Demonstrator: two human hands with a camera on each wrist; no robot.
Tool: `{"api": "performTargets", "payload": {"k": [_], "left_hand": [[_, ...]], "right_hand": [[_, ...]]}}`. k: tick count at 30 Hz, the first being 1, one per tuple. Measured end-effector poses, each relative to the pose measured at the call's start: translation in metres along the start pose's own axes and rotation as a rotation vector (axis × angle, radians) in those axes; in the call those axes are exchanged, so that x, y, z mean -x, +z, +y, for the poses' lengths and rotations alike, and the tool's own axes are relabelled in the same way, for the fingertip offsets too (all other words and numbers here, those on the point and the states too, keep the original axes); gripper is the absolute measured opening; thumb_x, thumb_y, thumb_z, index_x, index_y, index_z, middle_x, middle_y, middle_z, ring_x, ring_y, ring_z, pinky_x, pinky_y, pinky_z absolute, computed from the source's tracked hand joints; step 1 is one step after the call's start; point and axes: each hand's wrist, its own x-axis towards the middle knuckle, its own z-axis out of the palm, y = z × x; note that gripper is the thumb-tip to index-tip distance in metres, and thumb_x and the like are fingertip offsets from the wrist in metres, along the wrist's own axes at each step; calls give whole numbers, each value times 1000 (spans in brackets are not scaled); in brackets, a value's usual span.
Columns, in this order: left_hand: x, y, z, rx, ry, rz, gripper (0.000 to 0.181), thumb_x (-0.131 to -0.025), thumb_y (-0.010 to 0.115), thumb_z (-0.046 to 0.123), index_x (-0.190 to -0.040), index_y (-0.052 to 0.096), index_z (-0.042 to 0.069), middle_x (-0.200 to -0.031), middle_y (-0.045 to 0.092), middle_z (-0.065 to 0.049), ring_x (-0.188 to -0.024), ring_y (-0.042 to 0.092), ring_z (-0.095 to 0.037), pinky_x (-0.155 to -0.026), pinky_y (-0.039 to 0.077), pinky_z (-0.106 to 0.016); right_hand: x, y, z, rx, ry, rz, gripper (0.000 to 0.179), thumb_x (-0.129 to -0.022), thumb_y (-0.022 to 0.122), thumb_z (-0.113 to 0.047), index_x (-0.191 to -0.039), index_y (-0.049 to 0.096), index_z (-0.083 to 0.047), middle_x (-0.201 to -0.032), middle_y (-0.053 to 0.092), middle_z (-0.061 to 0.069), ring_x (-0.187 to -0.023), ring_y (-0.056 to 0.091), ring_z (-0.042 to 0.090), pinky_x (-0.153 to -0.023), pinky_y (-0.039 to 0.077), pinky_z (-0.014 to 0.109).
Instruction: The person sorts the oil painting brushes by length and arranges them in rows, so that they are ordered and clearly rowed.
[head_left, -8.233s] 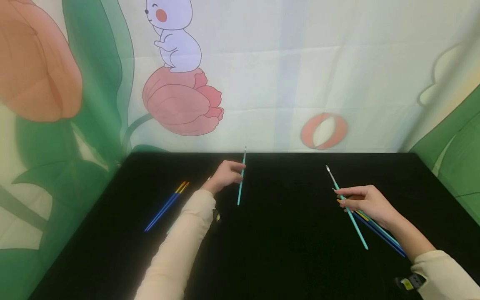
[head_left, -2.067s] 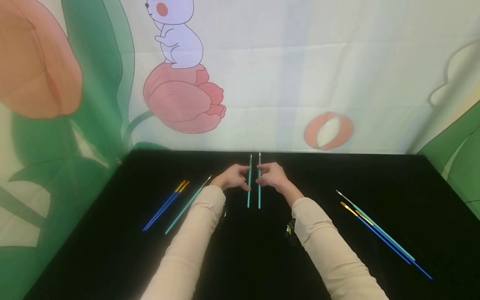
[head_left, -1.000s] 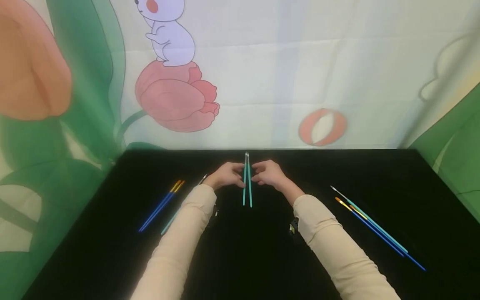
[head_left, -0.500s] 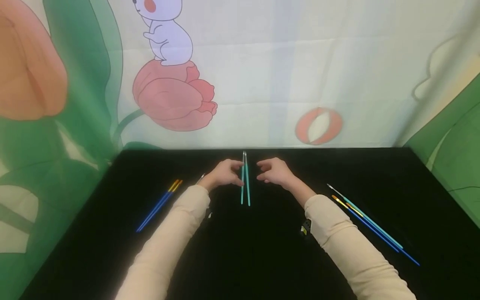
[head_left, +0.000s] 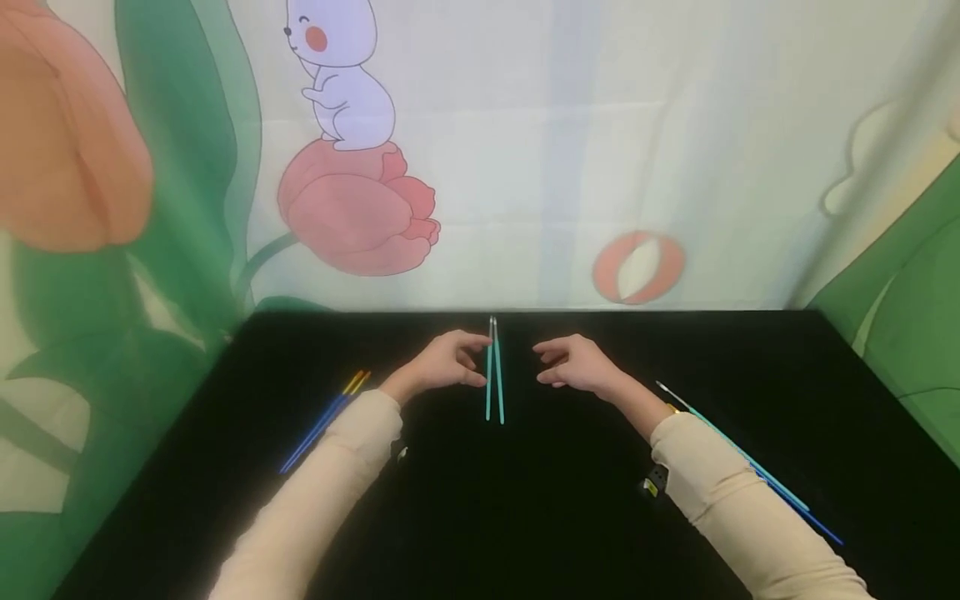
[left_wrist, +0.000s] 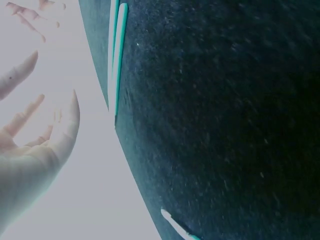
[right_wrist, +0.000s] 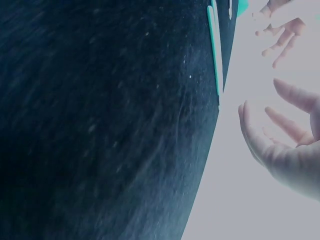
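Note:
Two turquoise paintbrushes lie in the middle of the black table, the left brush (head_left: 489, 392) and the right brush (head_left: 500, 393). Their pale tips meet at the far end and their handle ends spread slightly apart. Just left of the pair is my left hand (head_left: 442, 360), fingers loosely bent; the left wrist view shows this hand (left_wrist: 37, 150) holding nothing. My right hand (head_left: 583, 364) hovers to the right of the brushes with a wider gap, thumb and fingers spread, nothing held. Both turquoise handles (right_wrist: 214, 55) also appear in the right wrist view.
Two blue paintbrushes (head_left: 315, 432) with gold ferrules lie at the left, partly behind my left sleeve. At the right, another turquoise paintbrush (head_left: 742, 454) and a blue handle (head_left: 817, 525) show beside my right sleeve. A printed cloth backdrop (head_left: 487, 167) rises behind the black table (head_left: 480, 517).
Earlier each hand held a turquoise paintbrush; these were brought together at their tips and let go. My right hand has drawn away rightward, my left slightly leftward.

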Motion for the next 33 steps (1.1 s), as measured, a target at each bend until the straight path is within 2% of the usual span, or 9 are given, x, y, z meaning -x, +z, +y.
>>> {"api": "performTargets", "payload": {"k": [10, 19, 26, 33], "left_hand": [[21, -7, 3, -18, 75, -38, 62, -78, 71, 10, -134, 45, 12, -123, 49, -16, -94, 56, -22, -76, 51, -31], [35, -15, 6, 37, 113, -72, 59, -79, 70, 11, -133, 45, 11, -124, 48, -16, -98, 56, -24, -79, 51, -33], [51, -19, 7, 12, 139, -57, 65, -78, 71, 11, -136, 41, 11, -125, 46, -16, -99, 56, -25, -78, 51, -31], [66, -27, 16, 5, 161, -39, 67, -77, 71, 10, -136, 41, 12, -124, 46, -13, -101, 55, -28, -79, 51, -33]], "right_hand": [[24, -11, 6, 44, -37, -23, 50, -82, 65, -7, -128, 49, 2, -117, 52, 26, -95, 60, 27, -73, 54, 32], [40, -18, -1, 70, -53, -46, 50, -82, 65, -9, -128, 49, 1, -118, 52, 25, -93, 61, 26, -73, 54, 31], [54, -26, -2, 89, -64, -55, 50, -84, 65, -15, -128, 49, 0, -115, 54, 20, -87, 63, 24, -73, 53, 33], [71, -39, -5, 125, -46, -62, 51, -84, 65, -17, -130, 48, -2, -115, 55, 18, -87, 63, 21, -73, 53, 32]]}}
